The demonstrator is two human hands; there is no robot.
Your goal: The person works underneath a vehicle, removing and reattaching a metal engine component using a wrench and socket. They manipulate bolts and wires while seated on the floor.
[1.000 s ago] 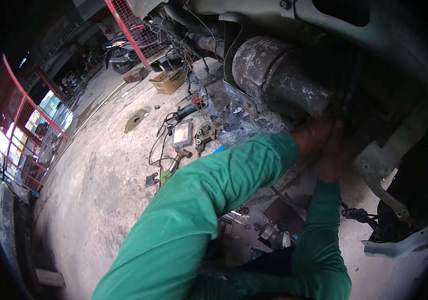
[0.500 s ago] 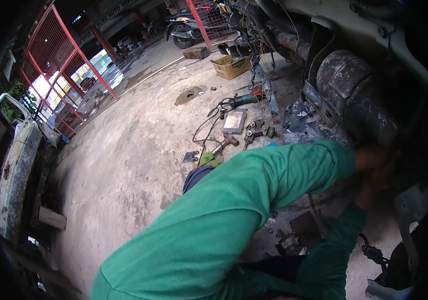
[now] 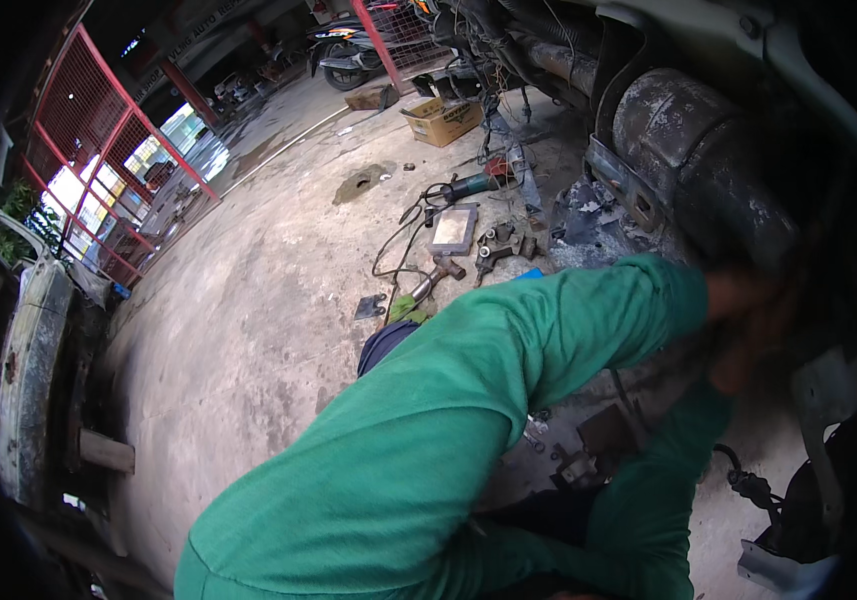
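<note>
Both my arms, in green sleeves, reach to the right into the dark underside of a vehicle. My left hand (image 3: 740, 294) comes from above and my right hand (image 3: 736, 362) from below. They are close together beneath a large rusty metal cylinder (image 3: 678, 120). The fingers of both are lost in shadow and blur, so whatever they grip or touch there is hidden. A bent grey metal bracket (image 3: 838, 390) is just right of my right hand. A flat slotted metal plate (image 3: 626, 185) hangs at the cylinder's near left side.
On the concrete floor lie an angle grinder (image 3: 468, 186) with its cord, a shallow box (image 3: 454, 230), a hammer (image 3: 438, 278) and a dark metal part (image 3: 498, 250). Farther off are a cardboard box (image 3: 443, 122) and a motorcycle (image 3: 346, 55). Small metal parts (image 3: 576, 466) lie below my arms.
The view has shifted slightly, so the floor things appear a little farther left and higher. Both hands stay together in the same dark spot under the cylinder.
</note>
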